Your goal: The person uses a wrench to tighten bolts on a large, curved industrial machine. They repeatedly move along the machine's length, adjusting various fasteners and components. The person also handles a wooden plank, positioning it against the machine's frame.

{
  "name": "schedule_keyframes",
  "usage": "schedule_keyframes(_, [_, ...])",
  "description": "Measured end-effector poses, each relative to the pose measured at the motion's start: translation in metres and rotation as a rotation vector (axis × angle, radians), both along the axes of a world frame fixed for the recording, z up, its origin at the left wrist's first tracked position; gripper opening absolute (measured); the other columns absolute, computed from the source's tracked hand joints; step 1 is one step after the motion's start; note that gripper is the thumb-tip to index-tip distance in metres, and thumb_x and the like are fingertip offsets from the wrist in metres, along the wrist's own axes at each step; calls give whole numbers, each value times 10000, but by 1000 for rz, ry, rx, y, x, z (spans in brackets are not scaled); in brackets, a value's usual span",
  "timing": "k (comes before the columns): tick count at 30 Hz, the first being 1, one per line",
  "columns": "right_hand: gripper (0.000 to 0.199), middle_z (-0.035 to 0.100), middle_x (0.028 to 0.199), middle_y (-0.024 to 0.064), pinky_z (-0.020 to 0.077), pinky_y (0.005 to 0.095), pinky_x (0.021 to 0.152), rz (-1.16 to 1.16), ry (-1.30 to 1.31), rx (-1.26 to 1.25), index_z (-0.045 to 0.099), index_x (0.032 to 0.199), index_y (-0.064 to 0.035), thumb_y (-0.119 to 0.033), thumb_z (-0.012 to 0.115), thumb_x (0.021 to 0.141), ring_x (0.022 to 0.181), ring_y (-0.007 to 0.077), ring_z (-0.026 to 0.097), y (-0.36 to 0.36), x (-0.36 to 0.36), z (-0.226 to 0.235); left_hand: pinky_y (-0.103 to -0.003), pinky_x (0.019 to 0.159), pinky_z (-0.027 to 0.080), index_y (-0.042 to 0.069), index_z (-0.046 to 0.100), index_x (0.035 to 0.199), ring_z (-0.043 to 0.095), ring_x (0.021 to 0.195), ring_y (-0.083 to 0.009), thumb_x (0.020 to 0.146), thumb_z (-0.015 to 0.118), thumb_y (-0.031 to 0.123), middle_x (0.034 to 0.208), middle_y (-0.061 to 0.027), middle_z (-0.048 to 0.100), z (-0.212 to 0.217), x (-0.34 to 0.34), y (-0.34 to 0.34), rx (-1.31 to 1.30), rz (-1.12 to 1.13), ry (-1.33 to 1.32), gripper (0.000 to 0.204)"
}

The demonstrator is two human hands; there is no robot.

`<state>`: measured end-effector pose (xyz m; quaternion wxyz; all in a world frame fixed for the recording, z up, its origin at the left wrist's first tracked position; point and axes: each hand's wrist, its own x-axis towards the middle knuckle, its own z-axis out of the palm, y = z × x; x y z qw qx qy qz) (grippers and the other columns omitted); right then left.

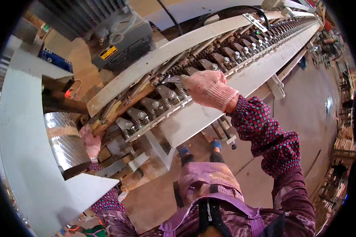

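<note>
My right hand [209,89], in a pink knitted glove, is closed above the row of spring-loaded metal brackets [168,94] on a long machine. A small shiny piece [171,79] shows at its thumb side; its kind is unclear. My left hand [91,143], also in a pink glove, is at the machine's near left end. Its fingers close around the end of a long wooden strip [124,103], which lies in the channel behind the brackets. A spiral-marked metal roller [66,138] stands next to this hand and hides part of it.
A pale guard rail [154,53] runs behind the channel, and a light machine beam [261,77] in front. A white frame [21,130] stands at left. Behind are a grey motor box [122,45] and cardboard [81,59]. Wood stacks [346,144] line the right.
</note>
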<state>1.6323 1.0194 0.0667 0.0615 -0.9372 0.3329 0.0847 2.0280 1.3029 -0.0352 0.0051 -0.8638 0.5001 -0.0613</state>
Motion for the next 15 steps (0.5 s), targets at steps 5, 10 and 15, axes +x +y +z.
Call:
schedule_keyframes(5, [249, 674, 747, 121, 476, 500, 417, -68, 66, 62, 622, 1063, -154, -214, 587, 824, 649, 340, 682, 1, 8, 11, -468, 994, 407, 42, 555, 1265, 499, 1184, -360, 774, 708, 228, 1253, -183, 550, 1, 7, 9, -50, -63, -55, 547])
schedule_keyframes(10, [385, 699, 771, 91, 488, 487, 408, 54, -116, -52, 654, 1135, -211, -138, 626, 758, 697, 291, 706, -7, -10, -5, -469, 984, 399, 48, 577, 1217, 508, 1150, -364, 792, 715, 302, 1207, -177, 571, -9, 11, 7, -159, -147, -101, 514])
schedule_keyframes(15, [339, 655, 748, 127, 512, 474, 589, 30, -93, 41, 617, 1189, -230, -255, 566, 854, 721, 348, 662, -6, -11, 6, -467, 1019, 379, 59, 562, 1243, 496, 1170, -375, 792, 713, 387, 1222, -185, 568, -7, 19, 19, -86, -80, -2, 577])
